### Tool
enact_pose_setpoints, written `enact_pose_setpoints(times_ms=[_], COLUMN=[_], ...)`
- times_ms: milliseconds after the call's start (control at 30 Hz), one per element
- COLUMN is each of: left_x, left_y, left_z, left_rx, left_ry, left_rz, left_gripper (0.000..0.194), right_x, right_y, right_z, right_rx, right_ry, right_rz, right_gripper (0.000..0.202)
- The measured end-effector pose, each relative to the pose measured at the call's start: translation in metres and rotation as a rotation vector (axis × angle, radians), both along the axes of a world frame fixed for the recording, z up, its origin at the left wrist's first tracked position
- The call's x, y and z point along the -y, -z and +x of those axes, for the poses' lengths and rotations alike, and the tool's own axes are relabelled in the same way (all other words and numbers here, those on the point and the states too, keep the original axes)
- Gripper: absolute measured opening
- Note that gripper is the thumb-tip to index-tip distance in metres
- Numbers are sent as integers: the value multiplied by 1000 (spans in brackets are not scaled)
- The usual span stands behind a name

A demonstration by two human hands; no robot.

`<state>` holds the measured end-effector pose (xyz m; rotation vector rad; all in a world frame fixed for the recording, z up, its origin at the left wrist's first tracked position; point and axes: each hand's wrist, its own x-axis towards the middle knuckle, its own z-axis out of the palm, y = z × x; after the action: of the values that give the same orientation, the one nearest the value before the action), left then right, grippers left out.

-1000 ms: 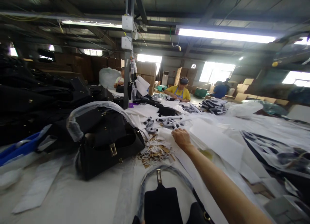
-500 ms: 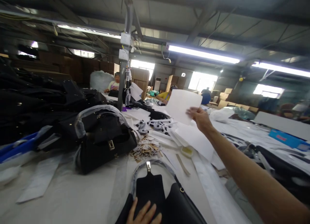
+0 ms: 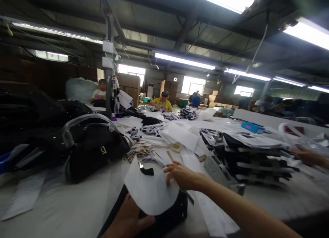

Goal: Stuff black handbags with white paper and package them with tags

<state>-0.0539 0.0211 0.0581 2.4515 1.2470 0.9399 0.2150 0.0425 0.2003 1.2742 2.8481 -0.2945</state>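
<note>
A black handbag (image 3: 177, 209) lies before me at the table's near side, its strap wrapped in clear film. Over its top rests a white paper sheet (image 3: 151, 193), and the black flap tab with a gold clasp (image 3: 141, 164) shows above the paper. My right hand (image 3: 181, 176) has its fingers bent onto the sheet's right side, gripping it. On the bag's near left side, my left hand (image 3: 128, 217) grips the bag with its thumb toward the middle; some of its fingers are hidden under the paper and bag.
Another black handbag (image 3: 95, 149) stands to the left. Beyond are paper scraps (image 3: 138, 150), white sheets (image 3: 182, 135) and a small yellowish dish (image 3: 176, 147). To the right is a stack of wrapped black bags (image 3: 257, 162); another person's hand (image 3: 308, 156) is beside it.
My right hand has brought the paper sheet down from above the pile onto the handbag. My left hand has shifted from lying on the flap to the bag's near left side. The view has turned right.
</note>
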Motion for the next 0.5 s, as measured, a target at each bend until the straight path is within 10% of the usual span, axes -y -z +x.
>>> enact_pose_setpoints(times_ms=[133,300,500], left_x=[9,15,18], left_y=[-16,-29,-33], left_z=[-3,-1,4], left_rx=[-96,-64,-13], left_ry=[22,69,114], left_rz=[-331,-331,-354], left_gripper=[62,57,52], right_x=[19,52,69], right_y=[-30,-56,2], right_z=[-7,-41,-79], right_rx=[-128,-228,-127], right_ry=[47,-14,-159], right_rz=[51,104,97], right_gripper=[61,42,68])
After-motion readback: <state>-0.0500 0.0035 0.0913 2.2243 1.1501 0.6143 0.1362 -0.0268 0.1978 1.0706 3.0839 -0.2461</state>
